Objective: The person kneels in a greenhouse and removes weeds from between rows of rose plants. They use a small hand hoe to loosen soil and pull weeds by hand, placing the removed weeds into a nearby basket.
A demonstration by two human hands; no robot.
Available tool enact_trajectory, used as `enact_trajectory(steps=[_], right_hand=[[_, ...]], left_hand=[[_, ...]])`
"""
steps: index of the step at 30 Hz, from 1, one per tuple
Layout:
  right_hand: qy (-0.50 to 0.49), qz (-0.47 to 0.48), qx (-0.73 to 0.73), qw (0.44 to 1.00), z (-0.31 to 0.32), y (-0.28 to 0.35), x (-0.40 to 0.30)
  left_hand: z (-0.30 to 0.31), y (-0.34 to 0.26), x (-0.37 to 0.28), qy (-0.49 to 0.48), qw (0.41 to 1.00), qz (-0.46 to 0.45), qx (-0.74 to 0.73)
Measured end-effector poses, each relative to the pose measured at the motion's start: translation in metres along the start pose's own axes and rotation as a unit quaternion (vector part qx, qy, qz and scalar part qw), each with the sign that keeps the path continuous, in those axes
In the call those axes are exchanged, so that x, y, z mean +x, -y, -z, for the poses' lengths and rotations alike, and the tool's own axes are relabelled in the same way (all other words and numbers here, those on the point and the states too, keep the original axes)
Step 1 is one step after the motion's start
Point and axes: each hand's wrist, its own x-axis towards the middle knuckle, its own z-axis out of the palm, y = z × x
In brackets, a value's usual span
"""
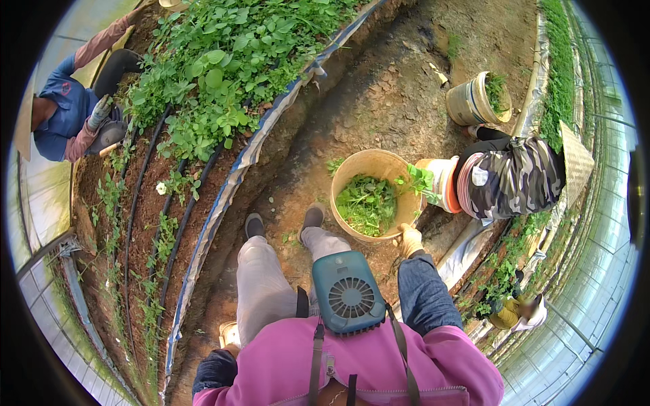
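My right hand (409, 240), in a cream work glove, grips the near right rim of a large tan plastic bucket (341, 223). Cut green weeds (366, 204) lie in the bucket, and a leafy sprig (422, 181) hangs over its right side. My left hand (229, 334) is low by my left thigh, mostly hidden by my leg and sleeve. Something pale shows there, seemingly a glove, and I cannot tell whether it holds anything. On my chest hangs a teal portable fan (349, 293) on straps.
A raised bed (213, 76) edged with blue-and-white plastic sheeting (244, 160) and lined with black drip hoses (175, 233) runs along the left. A crouching co-worker (513, 177) is at right, near a second bucket (464, 104). Other people (66, 111) work farther off.
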Motion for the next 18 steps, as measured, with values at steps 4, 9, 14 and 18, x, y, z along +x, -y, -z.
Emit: enact_trajectory(steps=[4, 9, 14, 18], right_hand=[[0.006, 0.045, -0.001, 0.999, 0.008, 0.036, 0.016], [-0.029, -0.010, 0.056, 0.998, -0.010, 0.118, 0.029], [-0.011, 0.034, 0.135, 0.990, -0.006, 0.239, 0.022], [0.037, 0.091, 0.200, 0.975, -0.009, 0.363, 0.030]], left_hand=[[-0.019, -0.026, -0.012, 0.012, 1.000, 0.006, -0.002], [-0.045, -0.075, -0.006, 0.029, 0.999, 0.026, -0.001], [-0.068, -0.159, 0.017, 0.043, 0.999, 0.020, 0.015], [-0.082, -0.241, 0.028, 0.036, 0.999, -0.004, 0.038]])
